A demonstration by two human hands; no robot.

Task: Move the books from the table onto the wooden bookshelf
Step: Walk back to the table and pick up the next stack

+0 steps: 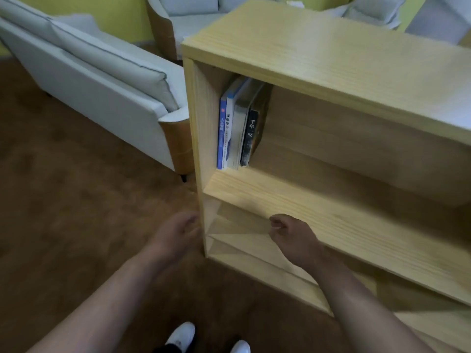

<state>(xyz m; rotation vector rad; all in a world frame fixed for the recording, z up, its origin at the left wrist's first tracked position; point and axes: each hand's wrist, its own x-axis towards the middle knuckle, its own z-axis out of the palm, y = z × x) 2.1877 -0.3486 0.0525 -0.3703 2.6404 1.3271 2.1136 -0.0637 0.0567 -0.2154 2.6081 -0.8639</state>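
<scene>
Bookshelf (318,52): books (237,128) above left hand (178,231), right hand (289,234)

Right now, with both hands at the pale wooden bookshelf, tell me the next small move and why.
Probably turn away to look for the table: the left hand and right hand hold nothing, four books stand at the left end of the upper shelf of the pale wooden bookshelf, and no table is in view.

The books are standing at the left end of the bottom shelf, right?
Not quite. The books are standing at the left end of the top shelf of the wooden bookshelf, not the bottom one. The head view shows it.
</scene>
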